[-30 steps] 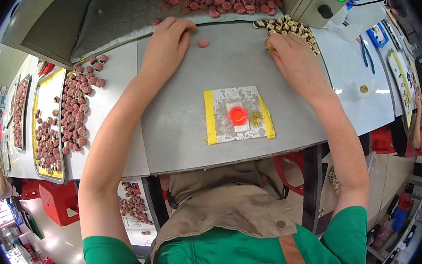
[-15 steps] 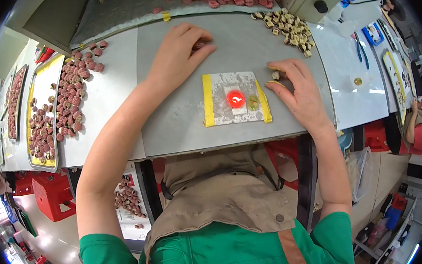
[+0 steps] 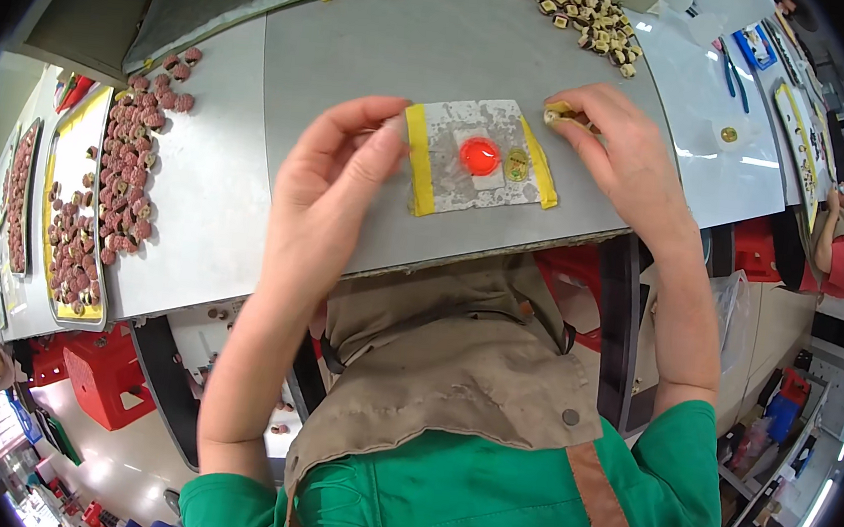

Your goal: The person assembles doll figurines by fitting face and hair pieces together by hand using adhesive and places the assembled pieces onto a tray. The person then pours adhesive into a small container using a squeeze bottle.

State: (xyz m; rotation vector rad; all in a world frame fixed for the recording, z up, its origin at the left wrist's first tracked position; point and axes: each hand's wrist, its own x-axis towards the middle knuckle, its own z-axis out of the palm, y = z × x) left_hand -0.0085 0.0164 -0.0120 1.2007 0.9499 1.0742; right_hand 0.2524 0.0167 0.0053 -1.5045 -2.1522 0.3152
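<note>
My left hand point(image 3: 334, 181) is beside the left edge of a grey-white mottled pad point(image 3: 438, 190) with yellow tape along two sides. Its thumb and fingertips are pinched together, and whatever sits between them is hidden. To the right of the pad, my right hand point(image 3: 627, 156) pinches a small cream-and-dark part point(image 3: 555, 116) between thumb and forefinger. A glossy red disc point(image 3: 480, 156) lies on a pale patch at the pad's middle, with a small yellow-green round sticker point(image 3: 517, 164) on its right.
Cream-and-dark parts point(image 3: 593, 26) are heaped at the far right of the table. Pink ribbed pieces point(image 3: 129, 173) cover the left side, beside and on a yellow-edged tray point(image 3: 48, 231). Blue-handled pliers point(image 3: 735, 75) lie on the right. A person in red point(image 3: 843, 270) sits farther right.
My left hand has drawn back from the far part of the table to the pad's left edge. My right hand stays by the pad's right side. The whole view has tilted a little.
</note>
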